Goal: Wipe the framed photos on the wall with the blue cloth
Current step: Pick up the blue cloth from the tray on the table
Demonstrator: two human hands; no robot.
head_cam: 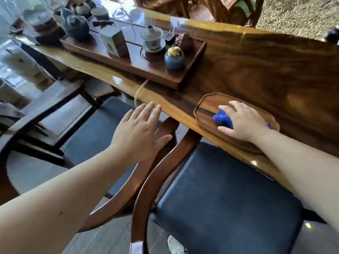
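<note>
A long polished wooden table (pixel 256 66) ran across the scene, tea ware on a tray at its far left and two dark-cushioned chairs near you. The blue cloth (pixel 222 119) lay bunched in a shallow wooden dish (pixel 203 107) at the table's near edge, under your right hand (pixel 242 121), whose fingers were draped over it; whether they had clamped it I could not tell. Your left hand (pixel 139 132) hovered flat and empty, left of the dish. No framed photos showed. You probably needed to gather the whole cloth into your palm, then lift clear of the dish rim.
</note>
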